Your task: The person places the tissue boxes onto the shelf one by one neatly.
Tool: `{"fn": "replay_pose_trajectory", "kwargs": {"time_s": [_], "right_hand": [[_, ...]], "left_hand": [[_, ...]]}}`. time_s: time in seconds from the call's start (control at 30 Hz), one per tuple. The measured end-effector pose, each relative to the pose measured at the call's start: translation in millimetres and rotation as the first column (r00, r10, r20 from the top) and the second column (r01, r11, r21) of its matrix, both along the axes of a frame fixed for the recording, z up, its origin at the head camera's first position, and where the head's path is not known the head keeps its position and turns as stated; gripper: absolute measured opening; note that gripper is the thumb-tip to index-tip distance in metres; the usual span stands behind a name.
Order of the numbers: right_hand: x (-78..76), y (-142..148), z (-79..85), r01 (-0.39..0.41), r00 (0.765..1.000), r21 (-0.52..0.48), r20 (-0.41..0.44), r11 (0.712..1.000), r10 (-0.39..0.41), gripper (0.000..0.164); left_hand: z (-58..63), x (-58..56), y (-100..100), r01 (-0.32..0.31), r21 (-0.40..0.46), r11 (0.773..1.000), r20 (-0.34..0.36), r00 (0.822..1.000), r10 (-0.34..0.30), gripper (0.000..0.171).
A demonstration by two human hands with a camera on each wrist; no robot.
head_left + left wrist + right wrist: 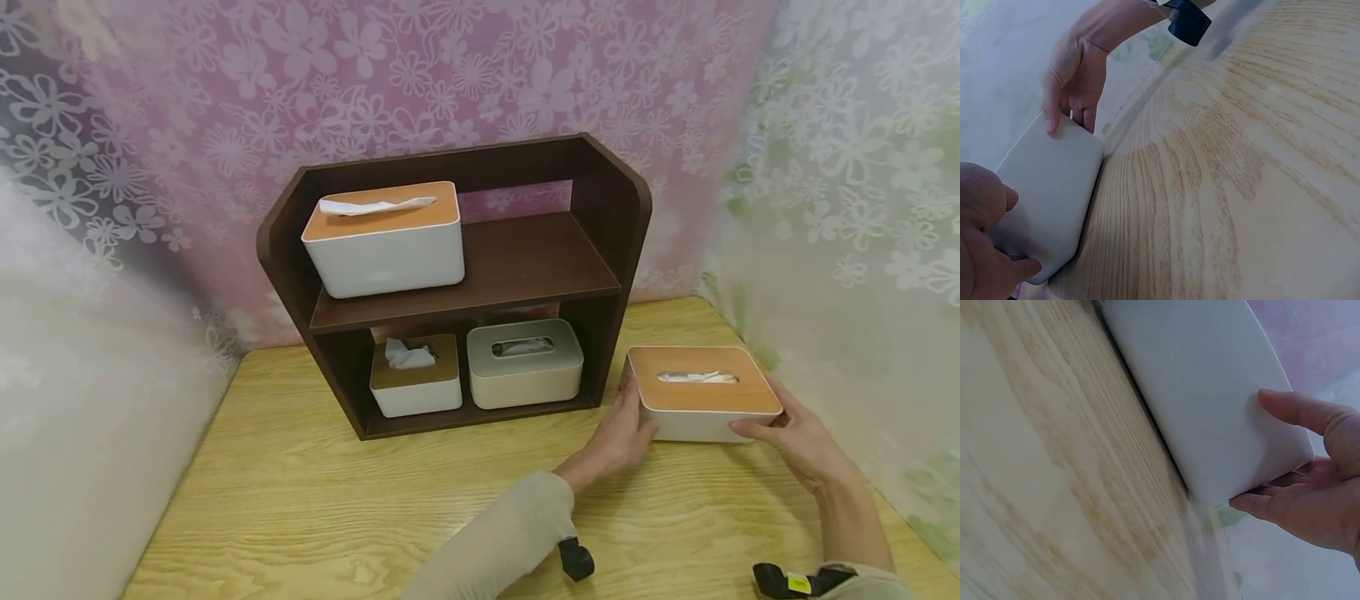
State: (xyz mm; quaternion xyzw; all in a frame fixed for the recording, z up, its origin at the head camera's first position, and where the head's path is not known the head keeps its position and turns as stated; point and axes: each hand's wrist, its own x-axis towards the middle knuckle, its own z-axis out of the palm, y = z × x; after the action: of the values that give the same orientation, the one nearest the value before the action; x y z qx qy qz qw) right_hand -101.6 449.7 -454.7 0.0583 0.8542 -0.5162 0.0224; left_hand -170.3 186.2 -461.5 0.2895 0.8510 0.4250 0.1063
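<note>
A white tissue box (693, 400) with an orange-brown wood lid and an oval slot showing white tissue is at the right of the table, beside the shelf. My left hand (621, 433) grips its left end, thumb at the front corner. On the opposite end, my right hand (808, 446) holds it with the thumb on the front face and the fingers round the side. Both wrist views show the plain white wall of the box (1054, 181) low against the wood surface; whether its base fully touches is hard to tell.
A dark brown two-tier shelf (525, 258) stands at the back. On its upper tier sits a large wood-lidded tissue box (397, 258). Below are a smaller wood-lidded box (420, 400) and a beige box (525, 383). A flowered wall (862, 250) borders the table's right edge.
</note>
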Motion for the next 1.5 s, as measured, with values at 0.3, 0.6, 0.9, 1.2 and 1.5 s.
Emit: {"fn": "replay_pose_trajectory", "kwargs": {"time_s": [0.3,0.6,0.9,1.2,1.5], "right_hand": [[14.3,-12,0.0,0.032,0.998,0.042,-0.062,0.999,-0.029,0.096],[25.5,-19,9.8,0.074,0.996,-0.004,-0.048,0.997,-0.074,0.097],[41.5,-22,24.9,0.101,0.991,-0.024,-0.087,0.995,-0.102,0.093],[53.9,-37,43.5,0.110,0.984,0.025,-0.140,0.994,-0.105,0.094],[64.8,-56,62.5,0.127,0.973,0.020,-0.198,0.992,-0.120,0.093]], "left_hand": [[2.3,5.5,-8,-0.010,0.057,0.998,0.027,1.000,0.008,0.075],[8.5,13.4,-13,-0.026,0.066,0.998,-0.019,0.999,0.027,0.075],[12.1,26.2,-27,0.003,-0.005,1.000,-0.290,0.957,-0.004,0.074],[18.4,36.1,-50,0.042,0.041,0.998,-0.445,0.895,-0.019,0.075],[28.8,42.6,-69,-0.012,0.075,0.997,-0.732,0.679,0.063,0.078]]}}
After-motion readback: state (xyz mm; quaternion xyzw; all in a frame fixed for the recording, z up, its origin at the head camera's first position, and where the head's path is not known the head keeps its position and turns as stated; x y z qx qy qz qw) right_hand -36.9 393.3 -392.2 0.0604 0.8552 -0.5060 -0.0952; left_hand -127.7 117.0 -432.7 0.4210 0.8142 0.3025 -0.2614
